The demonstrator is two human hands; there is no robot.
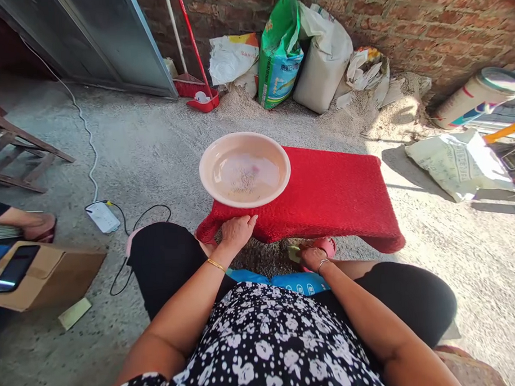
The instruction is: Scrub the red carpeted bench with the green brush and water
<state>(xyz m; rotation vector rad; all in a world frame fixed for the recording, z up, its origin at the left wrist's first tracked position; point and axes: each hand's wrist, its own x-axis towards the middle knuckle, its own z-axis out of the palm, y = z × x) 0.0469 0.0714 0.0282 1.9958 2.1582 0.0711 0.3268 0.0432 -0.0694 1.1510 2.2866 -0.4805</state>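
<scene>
My left hand [237, 230] is at the front edge of a red cloth [337, 190], its fingers closed on the cloth just below a basin. The round, pale pink basin [204, 178] stands on the cloth's left end, with clear water and small dark grains at the bottom. Lower right, beneath the cloth's hanging edge, my right hand [313, 259] pinches a flat, pale green piece [293, 252]. Its fingers are partly in shadow. Right beside that hand is a pink slipper [327, 246]. Blue printed plastic [300, 282] lies between my legs.
Sacks [323, 61] and a green bag [281, 68] lean against the brick wall, near a red dustpan [203, 102]. On the left are a power strip [103, 216], its cables, a cardboard box [53, 276] with a phone [15, 268], and another person's foot [38, 227].
</scene>
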